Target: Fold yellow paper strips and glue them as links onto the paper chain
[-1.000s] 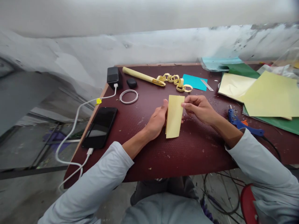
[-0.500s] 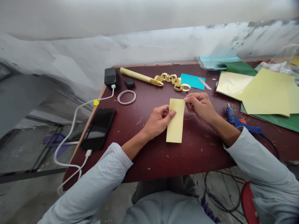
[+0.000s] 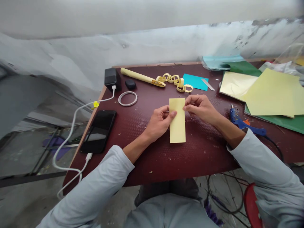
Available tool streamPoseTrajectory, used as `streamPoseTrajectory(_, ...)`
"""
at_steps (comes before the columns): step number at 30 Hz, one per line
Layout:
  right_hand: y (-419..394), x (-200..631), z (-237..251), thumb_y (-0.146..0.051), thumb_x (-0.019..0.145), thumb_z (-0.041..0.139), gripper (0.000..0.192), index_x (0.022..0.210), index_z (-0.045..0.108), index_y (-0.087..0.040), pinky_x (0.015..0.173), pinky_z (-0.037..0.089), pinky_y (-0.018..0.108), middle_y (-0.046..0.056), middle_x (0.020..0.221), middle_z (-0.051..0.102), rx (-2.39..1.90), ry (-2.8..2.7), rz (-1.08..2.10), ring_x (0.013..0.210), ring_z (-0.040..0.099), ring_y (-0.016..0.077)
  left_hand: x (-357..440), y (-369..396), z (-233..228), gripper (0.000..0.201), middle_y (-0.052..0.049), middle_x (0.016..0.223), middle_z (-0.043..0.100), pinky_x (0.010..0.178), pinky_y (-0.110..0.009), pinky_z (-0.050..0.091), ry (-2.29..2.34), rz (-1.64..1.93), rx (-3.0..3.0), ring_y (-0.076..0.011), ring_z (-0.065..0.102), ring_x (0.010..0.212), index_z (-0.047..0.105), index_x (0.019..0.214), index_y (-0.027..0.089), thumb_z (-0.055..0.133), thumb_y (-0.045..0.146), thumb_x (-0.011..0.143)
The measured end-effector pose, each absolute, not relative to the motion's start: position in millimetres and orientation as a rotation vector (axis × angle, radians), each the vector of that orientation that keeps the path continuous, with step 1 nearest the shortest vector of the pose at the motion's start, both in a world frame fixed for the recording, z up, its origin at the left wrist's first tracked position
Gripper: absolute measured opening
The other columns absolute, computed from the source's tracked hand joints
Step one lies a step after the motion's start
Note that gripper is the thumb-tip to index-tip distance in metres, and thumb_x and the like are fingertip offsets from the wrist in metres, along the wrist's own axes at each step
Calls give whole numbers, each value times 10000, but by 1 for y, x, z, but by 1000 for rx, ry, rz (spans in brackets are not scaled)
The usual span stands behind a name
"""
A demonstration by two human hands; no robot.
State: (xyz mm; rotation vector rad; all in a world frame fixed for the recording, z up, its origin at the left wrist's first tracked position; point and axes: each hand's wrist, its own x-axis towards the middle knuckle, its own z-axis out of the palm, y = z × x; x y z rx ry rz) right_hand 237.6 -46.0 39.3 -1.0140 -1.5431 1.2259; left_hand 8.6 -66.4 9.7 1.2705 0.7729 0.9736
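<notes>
Left hand (image 3: 159, 122) and right hand (image 3: 199, 107) both pinch the yellow paper strip (image 3: 177, 121), uncut and unlooped; paper chain (image 3: 175, 81) beyond has several links done.

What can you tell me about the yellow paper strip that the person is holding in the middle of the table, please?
The yellow paper strip is a pale, plain rectangle, longer than wide, apparently thin craft paper with straight-cut edges. It lies lengthwise away from the person, roughly flat above or on the dark red table. The left hand pinches its left edge with thumb on top, and the right hand pinches its upper right edge.
</notes>
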Motion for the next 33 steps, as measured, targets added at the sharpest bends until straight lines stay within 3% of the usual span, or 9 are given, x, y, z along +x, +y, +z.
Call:
streamPoseTrajectory(7, -44, 240, 34, -250, 912, 761, 193, 727, 736, -200, 484, 304, 252, -37, 572, 559, -1010, -1543, 1198, 510, 416, 90, 10, -66, 12, 473, -74, 972, 829, 710, -285, 644, 733, 967, 1274, -175, 770, 783, 742, 1106, 156, 878, 568, 918)
streamPoseTrajectory(12, -43, 240, 31, -213, 841, 795, 85, 761, 767, -206, 479, 314, 255, -42, 601, 568, -1020, -1465, 1162, 494, 423, 85, 11, -67, 13, 460, -65, 934, 816, 704, -266, 628, 711, 945, 1268, -167, 759, 780, 738, 1068, 146, 898, 545, 902)
streamPoseTrajectory(16, -42, 238, 33, -181, 826, 796, 114, 723, 754, -206, 471, 291, 258, -46, 568, 542, -993, -1441, 1140, 473, 412, 78, 11, -68, 14, 454, -66, 921, 813, 699, -267, 620, 702, 914, 1273, -168, 755, 770, 735, 1057, 145, 895, 540, 901)
streamPoseTrajectory(22, -41, 239, 41, -176, 842, 766, 87, 761, 757, -208, 443, 246, 249, -55, 570, 512, -976, -1303, 1148, 458, 342, 67, 10, -67, 12, 428, -74, 917, 809, 692, -271, 619, 742, 908, 1290, -169, 756, 763, 731, 1073, 139, 828, 541, 964)
streamPoseTrajectory(27, -46, 240, 42, -211, 834, 829, 113, 793, 723, -199, 455, 300, 240, -38, 635, 575, -1089, -1528, 1382, 507, 433, 78, 10, -66, 12, 455, -79, 953, 817, 699, -269, 618, 780, 990, 1281, -165, 756, 765, 728, 1125, 140, 831, 550, 956)
streamPoseTrajectory(33, -45, 241, 36, -216, 854, 833, 148, 788, 700, -208, 471, 298, 249, -48, 645, 556, -1014, -1506, 1300, 506, 443, 81, 11, -68, 13, 480, -82, 963, 821, 707, -267, 618, 716, 923, 1287, -166, 750, 782, 740, 1094, 135, 880, 554, 908)
